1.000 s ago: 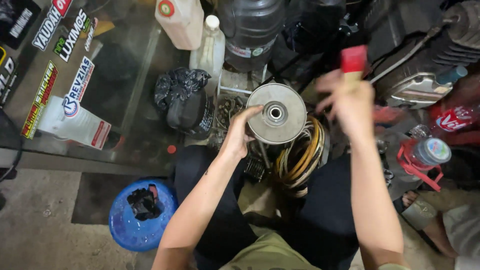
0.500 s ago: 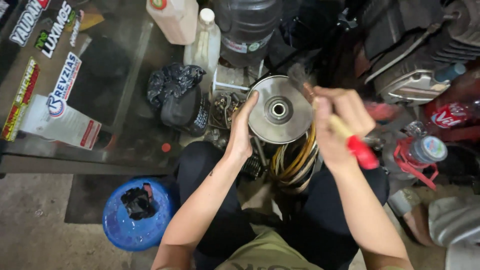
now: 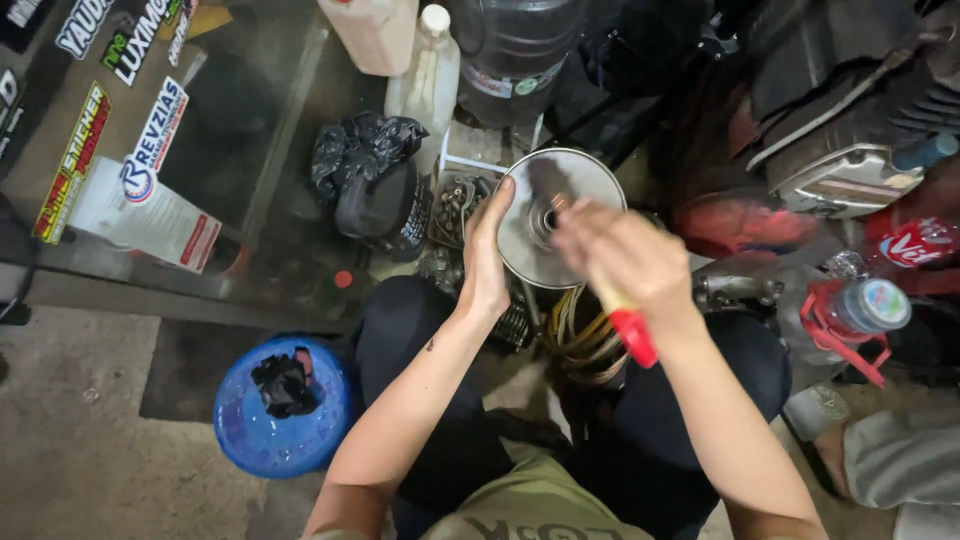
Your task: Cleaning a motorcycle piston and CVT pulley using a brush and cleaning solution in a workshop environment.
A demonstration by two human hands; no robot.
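**Metal disc held and worked with a brush**

A round, grey metal disc with a central hub (image 3: 560,215) is held upright above the knees. Its left edge is gripped by the left hand (image 3: 487,255). A brush with a pale wooden handle and red end (image 3: 622,318) is clenched in the right hand (image 3: 625,255), blurred, in front of the disc's hub. The disc's face appears partly dark; cleaning seems unfinished. Left of the disc lies a crumpled black plastic bag (image 3: 365,150).
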